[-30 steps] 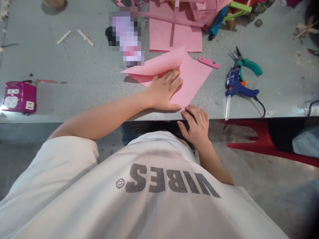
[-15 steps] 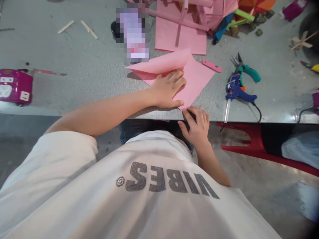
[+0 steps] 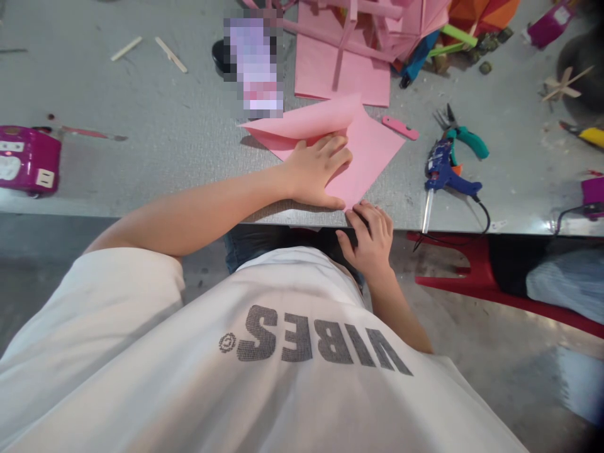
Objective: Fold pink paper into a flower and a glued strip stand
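Observation:
A pink paper sheet [image 3: 372,148] lies at the near edge of the grey table [image 3: 179,138], one half folded over toward the left. My left hand [image 3: 315,171] lies flat on the sheet with fingers spread, pressing the folded flap down. My right hand [image 3: 371,234] sits at the table edge with curled fingers pinching the sheet's near corner.
A blue glue gun [image 3: 443,171] and teal pliers [image 3: 465,137] lie to the right, a small pink cutter [image 3: 400,128] just behind the sheet. More pink paper [image 3: 342,69] is stacked at the back. A magenta power strip [image 3: 26,160] sits far left, wooden sticks [image 3: 170,55] behind. A red chair [image 3: 476,274] stands below right.
Both hands stay on the pink sheet in the same hold. Only the view has shifted slightly.

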### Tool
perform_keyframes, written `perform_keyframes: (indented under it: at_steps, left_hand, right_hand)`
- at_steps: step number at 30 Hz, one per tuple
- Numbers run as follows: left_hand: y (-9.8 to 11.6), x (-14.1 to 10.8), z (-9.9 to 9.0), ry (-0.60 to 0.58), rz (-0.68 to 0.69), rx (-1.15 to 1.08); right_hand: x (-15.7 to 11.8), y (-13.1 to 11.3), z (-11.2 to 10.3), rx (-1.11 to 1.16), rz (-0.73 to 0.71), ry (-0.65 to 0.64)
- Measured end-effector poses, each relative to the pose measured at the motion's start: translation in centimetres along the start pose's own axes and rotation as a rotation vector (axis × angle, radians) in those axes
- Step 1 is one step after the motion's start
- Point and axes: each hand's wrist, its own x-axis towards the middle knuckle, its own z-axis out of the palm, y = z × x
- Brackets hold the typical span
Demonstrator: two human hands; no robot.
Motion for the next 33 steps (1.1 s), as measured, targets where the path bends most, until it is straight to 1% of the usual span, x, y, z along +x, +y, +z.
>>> perform_keyframes:
  at_steps: [4, 9, 13, 18, 20, 26, 30, 33]
  left_hand:
    - [0.02, 0.1, 0.12, 0.006, 0.003, -0.005]
    - [0.01, 0.12, 0.16, 0.009, 0.002, -0.014]
    - [-0.01, 0.09, 0.14, 0.015, 0.005, -0.008]
    - [-0.24, 0.21, 0.4, 0.023, 0.009, -0.028]
    - [-0.33, 0.27, 0.5, 0.025, 0.012, -0.032]
    - [-0.28, 0.26, 0.4, 0.027, 0.017, -0.03]
    - [-0.23, 0.25, 0.35, 0.024, 0.016, -0.028]
    - [-0.36, 0.33, 0.47, 0.027, 0.015, -0.03]
  right_hand:
    - [0.1, -0.06, 0.19, 0.01, -0.02, 0.055]
    - [0.22, -0.1, 0.27, 0.0, 0.007, 0.055]
    - [0.2, -0.06, 0.37, 0.033, -0.026, 0.105]
    - [-0.02, 0.0, 0.53, 0.018, 0.028, 0.031]
    - [0.04, -0.06, 0.52, 0.012, 0.041, 0.02]
    - [0.61, -0.52, 0.4, 0.052, 0.039, 0.092]
    - [0.6, -0.67, 0.58, 0.043, 0.089, 0.054]
    - [0.44, -0.61, 0.72, 0.015, 0.082, 0.048]
